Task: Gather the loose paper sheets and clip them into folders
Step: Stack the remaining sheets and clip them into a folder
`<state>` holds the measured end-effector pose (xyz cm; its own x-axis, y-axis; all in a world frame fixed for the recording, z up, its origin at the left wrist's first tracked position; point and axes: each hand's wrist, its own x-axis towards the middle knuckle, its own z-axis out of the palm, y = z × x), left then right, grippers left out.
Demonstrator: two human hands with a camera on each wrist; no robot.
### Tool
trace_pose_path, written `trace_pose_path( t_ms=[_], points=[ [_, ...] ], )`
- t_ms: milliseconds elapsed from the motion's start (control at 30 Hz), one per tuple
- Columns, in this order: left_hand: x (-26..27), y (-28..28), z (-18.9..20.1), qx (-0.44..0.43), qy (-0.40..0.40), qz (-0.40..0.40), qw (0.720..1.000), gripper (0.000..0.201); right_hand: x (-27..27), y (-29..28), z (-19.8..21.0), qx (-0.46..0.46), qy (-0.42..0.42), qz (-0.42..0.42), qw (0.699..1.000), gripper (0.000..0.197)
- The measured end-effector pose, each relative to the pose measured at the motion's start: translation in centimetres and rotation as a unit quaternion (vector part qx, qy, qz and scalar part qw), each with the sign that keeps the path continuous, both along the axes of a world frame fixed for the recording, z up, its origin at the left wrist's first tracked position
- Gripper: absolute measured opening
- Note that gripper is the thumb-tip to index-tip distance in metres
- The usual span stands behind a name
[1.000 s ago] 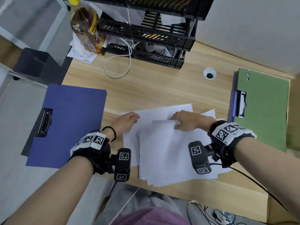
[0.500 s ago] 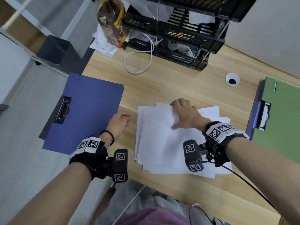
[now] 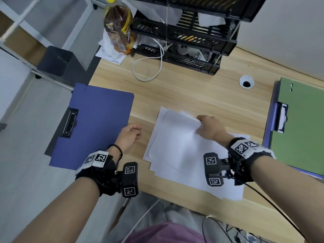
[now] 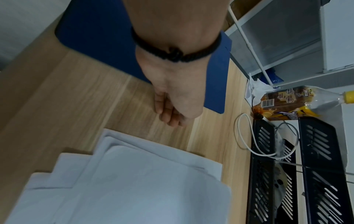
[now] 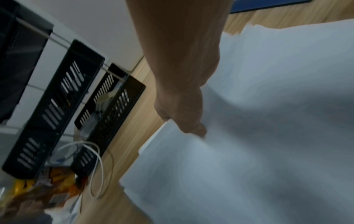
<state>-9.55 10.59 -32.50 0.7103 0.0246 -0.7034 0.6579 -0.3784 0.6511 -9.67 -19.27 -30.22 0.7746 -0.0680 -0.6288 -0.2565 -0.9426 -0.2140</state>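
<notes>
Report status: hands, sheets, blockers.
Right hand pinches the sheets' far corner. Left hand off the paper, loosely curled, holding nothing. Sheets uneven, unclipped. Blue folder beside them; nothing between.

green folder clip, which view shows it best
Head view: the green folder lies at the desk's right edge, its clip in plain sight. The left wrist view shows only the blue folder; the right wrist view shows neither.

Office: wooden desk (image 3: 192, 95), stacked black letter trays (image 3: 189, 39), clipboards (image 3: 98, 123).
</notes>
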Motion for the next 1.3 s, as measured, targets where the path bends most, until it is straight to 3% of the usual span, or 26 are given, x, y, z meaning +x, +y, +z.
trace_pose_path(
  t_ms=[67,167,300,467,600,733,833,933,1033,1167,1300],
  points=[
    [0.1,0.0,0.0,0.001,0.0,-0.003,1.0,0.021,-0.7,-1.1,0.8,0.047,0.02,-0.029,0.998,0.049],
    [0.1,-0.1,0.2,0.0,-0.001,-0.013,1.0,0.021,-2.8,-2.4,1.4,0.169,0.044,-0.11,0.978,0.036],
    [-0.2,-0.1,0.8,-0.018,-0.013,-0.019,1.0,0.026,-6.1,-2.6,2.1,0.267,-0.01,-0.273,0.924,0.02],
    [-0.6,-1.0,3.2,-0.09,-0.018,-0.051,0.994,0.047,-7.9,-1.2,3.7,0.343,-0.065,-0.365,0.863,0.026],
    [-0.1,-1.8,6.0,-0.187,-0.04,-0.115,0.975,0.056,-8.1,0.3,6.6,0.377,-0.126,-0.394,0.829,0.02],
    [1.4,-4.1,10.5,-0.239,-0.106,-0.07,0.963,0.039,-7.5,0.8,11.2,0.438,-0.176,-0.382,0.795,0.025],
    [2.8,-6.0,14.4,-0.279,-0.161,-0.057,0.945,0.043,-6.7,0.6,15.2,0.46,-0.249,-0.375,0.765,0.032],
    [3.3,-7.3,17.3,-0.289,-0.224,-0.059,0.929,0.026,-6.6,0.4,17.5,0.476,-0.316,-0.376,0.73,0.033],
    [2.3,-7.2,16.9,-0.249,-0.251,-0.09,0.931,0.034,-7.7,0.5,16.4,0.457,-0.32,-0.381,0.737,0.034],
    [0.1,-6.0,13.8,-0.189,-0.207,-0.137,0.95,0.043,-10.4,0.6,12.2,0.396,-0.248,-0.418,0.779,0.044],
    [-0.5,-7.3,14.0,-0.152,-0.223,-0.143,0.952,0.039,-10.3,-0.1,11.4,0.378,-0.238,-0.416,0.792,0.031]
  ],
)
